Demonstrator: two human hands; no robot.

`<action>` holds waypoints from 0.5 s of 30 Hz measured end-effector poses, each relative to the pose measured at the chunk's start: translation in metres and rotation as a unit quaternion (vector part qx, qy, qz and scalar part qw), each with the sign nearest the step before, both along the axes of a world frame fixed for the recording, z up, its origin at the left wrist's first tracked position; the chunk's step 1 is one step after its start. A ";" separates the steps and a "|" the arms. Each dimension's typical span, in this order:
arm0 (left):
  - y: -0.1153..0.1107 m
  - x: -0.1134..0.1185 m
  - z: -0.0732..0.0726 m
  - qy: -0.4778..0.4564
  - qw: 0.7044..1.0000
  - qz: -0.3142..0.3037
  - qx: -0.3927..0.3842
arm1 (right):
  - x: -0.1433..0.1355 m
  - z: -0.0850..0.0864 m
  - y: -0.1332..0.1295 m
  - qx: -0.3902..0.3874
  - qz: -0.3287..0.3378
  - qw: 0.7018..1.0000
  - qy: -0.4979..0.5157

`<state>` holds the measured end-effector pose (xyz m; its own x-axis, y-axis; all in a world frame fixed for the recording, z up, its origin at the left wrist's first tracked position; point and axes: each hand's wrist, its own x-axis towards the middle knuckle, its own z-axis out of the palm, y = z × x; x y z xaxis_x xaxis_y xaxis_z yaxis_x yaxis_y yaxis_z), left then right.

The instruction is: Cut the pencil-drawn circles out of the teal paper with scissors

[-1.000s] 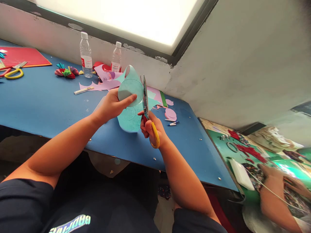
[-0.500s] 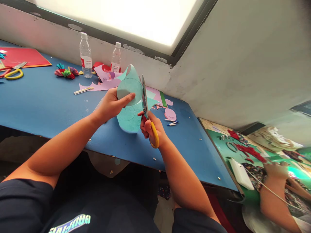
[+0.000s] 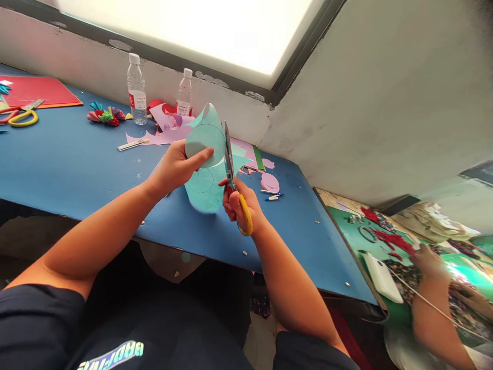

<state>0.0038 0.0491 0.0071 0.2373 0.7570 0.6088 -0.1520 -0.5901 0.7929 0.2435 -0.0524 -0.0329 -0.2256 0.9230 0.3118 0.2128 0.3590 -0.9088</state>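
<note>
My left hand (image 3: 184, 163) pinches a sheet of teal paper (image 3: 202, 198) above the blue table, thumb on top of a circle outlined on it. A strip of the paper curls up behind that circle, and a second drawn circle shows lower on the sheet. In my right hand (image 3: 242, 201) is a pair of scissors (image 3: 230, 159) with yellow and red handles, my fingers closed round them. Their blades point up and lie nearly together at the right edge of the drawn circle. Whether paper lies between the blades I cannot tell.
Two water bottles (image 3: 137, 95) stand by the wall, near purple paper scraps (image 3: 165, 134). Purple paper circles (image 3: 269, 182) and pens (image 3: 272, 197) lie to the right. Other scissors (image 3: 23, 118) lie far left. At the green table (image 3: 346, 226), another person's hand (image 3: 429, 259) is blurred.
My hands, the paper and the scissors hold almost the same place; the blades look slightly closer together. At the green table, the other person's hand has moved a little left and up.
</note>
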 end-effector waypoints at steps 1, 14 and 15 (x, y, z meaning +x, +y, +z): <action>0.000 0.000 0.001 -0.001 1.000 0.001 -0.001 | 0.000 0.000 0.000 0.000 -0.001 1.000 -0.002; -0.001 0.000 0.002 -0.010 1.000 0.001 -0.004 | -0.001 0.002 -0.002 0.002 -0.005 1.000 -0.002; -0.001 0.000 0.002 -0.011 1.000 0.001 -0.003 | -0.002 0.002 -0.002 0.002 -0.005 1.000 -0.001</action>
